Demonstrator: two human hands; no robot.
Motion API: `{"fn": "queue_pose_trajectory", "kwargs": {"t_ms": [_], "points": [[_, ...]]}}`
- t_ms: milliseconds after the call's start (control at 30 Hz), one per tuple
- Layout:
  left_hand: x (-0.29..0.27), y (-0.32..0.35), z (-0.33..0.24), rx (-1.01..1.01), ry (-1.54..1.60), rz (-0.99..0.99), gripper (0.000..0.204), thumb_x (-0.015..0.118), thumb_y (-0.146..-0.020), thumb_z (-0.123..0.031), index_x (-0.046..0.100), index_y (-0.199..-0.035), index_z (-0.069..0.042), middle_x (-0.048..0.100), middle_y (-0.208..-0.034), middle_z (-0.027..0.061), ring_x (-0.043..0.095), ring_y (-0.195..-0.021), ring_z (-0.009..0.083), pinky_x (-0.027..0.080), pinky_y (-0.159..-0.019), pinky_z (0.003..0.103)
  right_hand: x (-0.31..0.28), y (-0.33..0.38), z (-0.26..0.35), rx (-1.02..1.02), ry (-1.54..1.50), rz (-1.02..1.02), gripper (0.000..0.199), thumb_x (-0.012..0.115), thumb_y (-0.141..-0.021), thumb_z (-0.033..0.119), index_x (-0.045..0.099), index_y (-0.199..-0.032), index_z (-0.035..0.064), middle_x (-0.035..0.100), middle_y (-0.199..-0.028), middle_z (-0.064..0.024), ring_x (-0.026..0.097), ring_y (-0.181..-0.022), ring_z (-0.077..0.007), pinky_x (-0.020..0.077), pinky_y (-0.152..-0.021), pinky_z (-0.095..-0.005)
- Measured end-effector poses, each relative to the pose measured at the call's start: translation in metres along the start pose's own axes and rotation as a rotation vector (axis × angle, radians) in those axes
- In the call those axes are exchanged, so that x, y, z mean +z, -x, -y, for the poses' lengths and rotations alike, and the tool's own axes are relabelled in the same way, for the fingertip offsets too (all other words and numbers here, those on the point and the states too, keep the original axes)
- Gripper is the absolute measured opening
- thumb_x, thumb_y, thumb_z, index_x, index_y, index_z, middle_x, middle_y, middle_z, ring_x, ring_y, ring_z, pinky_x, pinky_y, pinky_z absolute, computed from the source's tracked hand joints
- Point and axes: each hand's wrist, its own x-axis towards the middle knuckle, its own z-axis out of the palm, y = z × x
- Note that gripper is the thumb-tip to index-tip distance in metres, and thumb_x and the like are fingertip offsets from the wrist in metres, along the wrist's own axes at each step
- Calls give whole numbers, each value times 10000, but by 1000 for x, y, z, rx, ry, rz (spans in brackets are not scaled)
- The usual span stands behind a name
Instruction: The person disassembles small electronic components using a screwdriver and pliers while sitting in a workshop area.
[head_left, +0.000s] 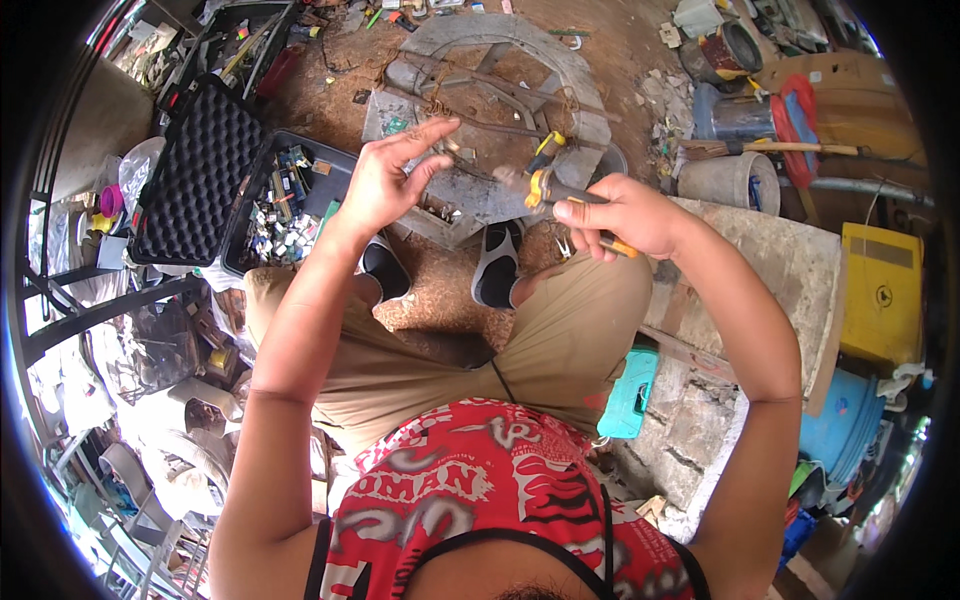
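My right hand [632, 218] is wrapped round a pair of pliers [541, 188] with yellow and black handles. Their blurred jaws point left, over a round grey metal frame [585, 85]. Left of the pliers, my left hand [392, 178] is raised above the frame's near left side. Its thumb and index finger are spread, with nothing clearly seen between them. A yellow-and-black tool handle [549, 146] shows just beyond the pliers, over the frame. A thin brownish rod [500, 130] crosses the frame.
At left, an open black case [195, 180] with a foam-lined lid holds small electronic parts [290, 215]. A worn board [765, 270] lies by my right knee, near a turquoise case [630, 395] and a yellow box [880, 295]. A white bucket [725, 182] stands at far right.
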Motion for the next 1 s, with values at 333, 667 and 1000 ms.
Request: {"fn": "queue_pose_trajectory", "kwargs": {"t_ms": [333,667,1000], "points": [[14,1,7,-428,1681,36,583,542,-978,-278,358,-1414,63,436,-1433,232,629,-1119,236,538,-974,324,19,-7,-11,-821,1341,-1005,217,674,-756,70,689,-972,46,462,-1440,-118,485,-1270,-318,367,-1056,-516],[9,3,6,-523,1664,243,544,436,-1029,-321,390,-1393,82,667,-1072,215,688,-989,244,571,-903,338,27,-31,-4,-780,1428,-871,349,677,-701,44,690,-1050,47,418,-1471,-101,407,-1342,-285,283,-1119,-509],[12,2,-15,-596,1429,70,583,594,-961,-347,454,-1362,52,689,-1038,156,697,-939,222,569,-885,334,23,-37,-14,-812,1428,-981,193,687,-632,49,677,-824,61,606,-1047,-62,586,-950,-242,446,-817,-376]]}}
